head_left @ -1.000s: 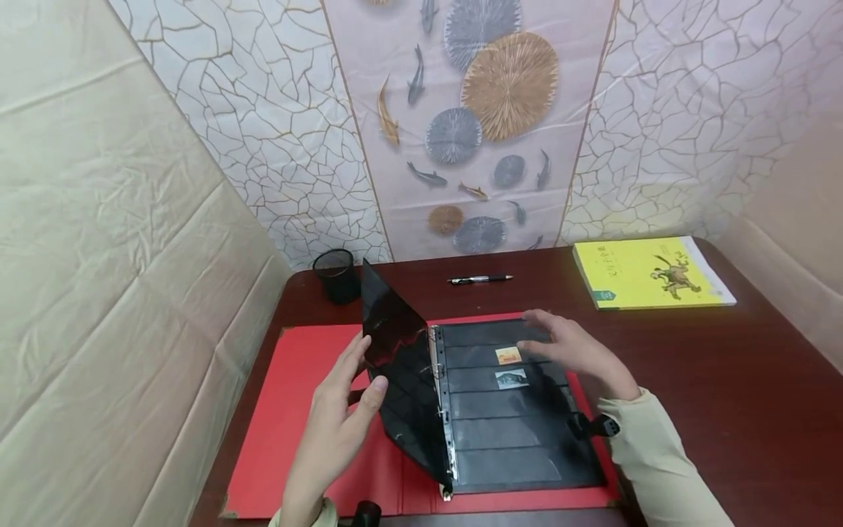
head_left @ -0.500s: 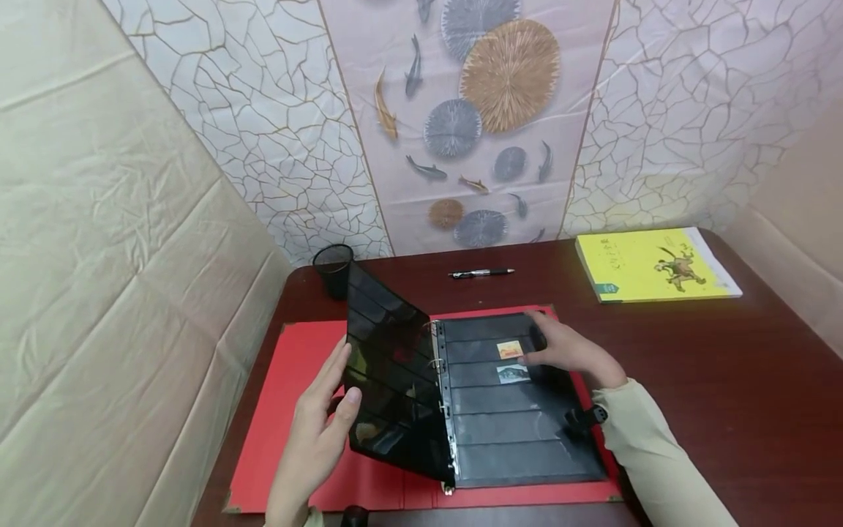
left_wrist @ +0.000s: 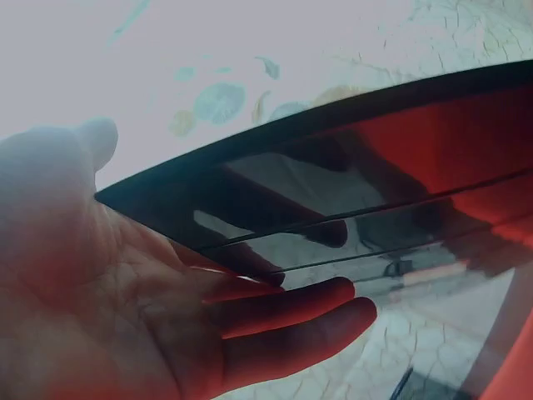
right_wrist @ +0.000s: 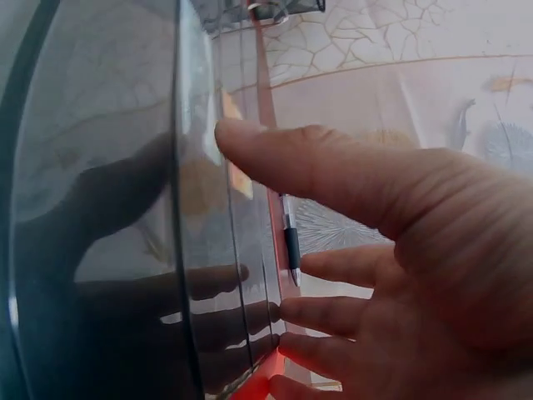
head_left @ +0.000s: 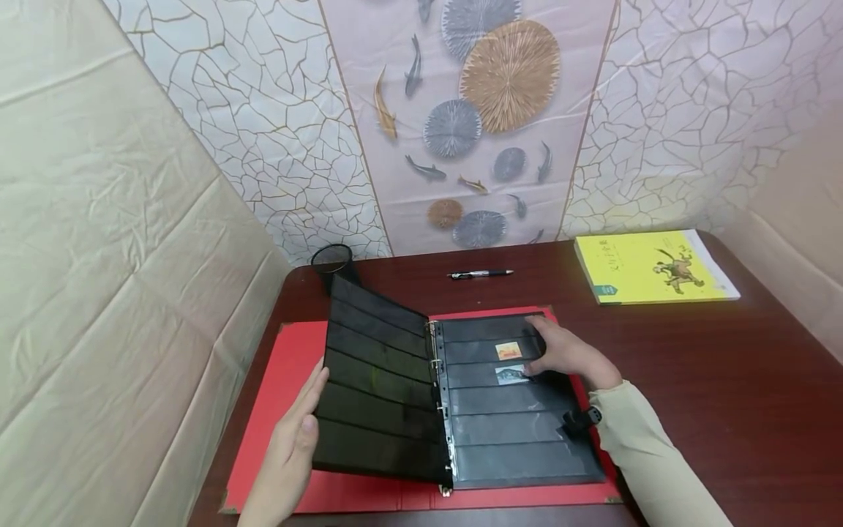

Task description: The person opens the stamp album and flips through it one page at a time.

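A red ring-binder stamp album [head_left: 276, 410] lies spread on the desk. One black pocket page [head_left: 382, 388] is tilted up from the rings on the left. My left hand [head_left: 286, 439] is at that page's outer edge; in the left wrist view its straight fingers [left_wrist: 291, 333] lie beneath the page, with the thumb on the other side. Flat on the right lies another black pocket page [head_left: 500, 465], holding an orange stamp [head_left: 508, 351] and a bluish-grey stamp [head_left: 510, 375]. My right hand [head_left: 573, 355] rests at this page's right edge, thumb beside the bluish-grey stamp, fingers extended.
Behind the album lies a pen [head_left: 481, 274]. A black mesh pen cup [head_left: 332, 260] stands at the back left, close behind the raised page's top corner. The yellow book [head_left: 648, 267] is at the back right of the dark wooden desk [head_left: 718, 380].
The raised page has swung left and lower, its outer edge moving with my left hand. My right hand has come down onto the right page, its thumb shifting toward the bluish-grey stamp.
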Demonstrator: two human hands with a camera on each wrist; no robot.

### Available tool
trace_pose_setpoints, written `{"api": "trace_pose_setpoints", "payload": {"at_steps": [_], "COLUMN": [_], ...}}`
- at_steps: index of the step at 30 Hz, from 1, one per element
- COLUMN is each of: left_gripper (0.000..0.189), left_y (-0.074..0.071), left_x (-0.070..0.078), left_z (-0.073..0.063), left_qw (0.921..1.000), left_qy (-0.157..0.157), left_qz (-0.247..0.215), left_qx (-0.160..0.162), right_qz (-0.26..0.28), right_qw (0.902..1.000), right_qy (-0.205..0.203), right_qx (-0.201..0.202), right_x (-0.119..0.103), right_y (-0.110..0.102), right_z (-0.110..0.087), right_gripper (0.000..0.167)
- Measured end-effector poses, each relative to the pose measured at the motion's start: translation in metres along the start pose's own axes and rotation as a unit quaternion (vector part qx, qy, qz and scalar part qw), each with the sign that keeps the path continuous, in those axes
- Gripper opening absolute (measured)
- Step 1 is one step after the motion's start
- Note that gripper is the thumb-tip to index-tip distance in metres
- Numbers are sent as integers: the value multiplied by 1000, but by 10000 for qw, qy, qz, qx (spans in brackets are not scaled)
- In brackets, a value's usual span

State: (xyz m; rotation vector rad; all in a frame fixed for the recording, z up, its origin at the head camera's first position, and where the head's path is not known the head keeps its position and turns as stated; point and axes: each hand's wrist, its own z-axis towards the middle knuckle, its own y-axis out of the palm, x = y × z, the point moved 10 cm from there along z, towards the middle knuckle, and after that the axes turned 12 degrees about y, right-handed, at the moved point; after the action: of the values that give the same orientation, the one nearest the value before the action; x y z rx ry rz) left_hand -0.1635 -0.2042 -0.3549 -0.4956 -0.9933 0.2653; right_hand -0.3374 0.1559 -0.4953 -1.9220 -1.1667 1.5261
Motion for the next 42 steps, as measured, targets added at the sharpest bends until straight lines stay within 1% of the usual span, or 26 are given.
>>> {"api": "trace_pose_setpoints", "payload": {"at_steps": [3,6,10,13,16,22,27,31,34,39,42], "left_gripper": [48,49,51,55,60,68,72,72,72,70,69], "left_y": [-4,-7,-9,-10,-11,-11,-9,-8,-7,-3,0], "left_x": [-7,-16,-29,-40,-52,-76,-95,-105,-112,-120,-128], "left_z": [-8,-14,-21,-26,-30,-40,-44,-47,-50,-54,-56], "left_qw": [9997,9986,9948,9902,9849,9737,9684,9669,9656,9633,9591], "left_qy": [-223,-473,-915,-1321,-1661,-2184,-2347,-2373,-2367,-2331,-2491], "left_qz": [33,238,434,442,494,640,814,912,1048,1272,1249], "left_qx": [-27,-36,-43,-36,-46,-96,-213,-219,-254,-390,-497], "right_qz": [-193,-367,-407,-313,-161,57,-22,-125,-268,-491,-549], "right_qw": [9997,9990,9987,9990,9995,9996,9995,9994,9989,9981,9980], "right_qy": [33,43,85,152,213,277,299,329,387,359,290], "right_qx": [143,248,307,276,191,8,1,11,58,119,114], "right_x": [1,2,4,5,5,7,8,9,10,9,7], "right_y": [-1,-1,-1,0,1,4,4,6,3,0,1], "right_z": [2,4,4,3,2,3,5,6,5,1,0], "right_gripper": [98,98,100,101,102,103,103,104,105,104,103]}}
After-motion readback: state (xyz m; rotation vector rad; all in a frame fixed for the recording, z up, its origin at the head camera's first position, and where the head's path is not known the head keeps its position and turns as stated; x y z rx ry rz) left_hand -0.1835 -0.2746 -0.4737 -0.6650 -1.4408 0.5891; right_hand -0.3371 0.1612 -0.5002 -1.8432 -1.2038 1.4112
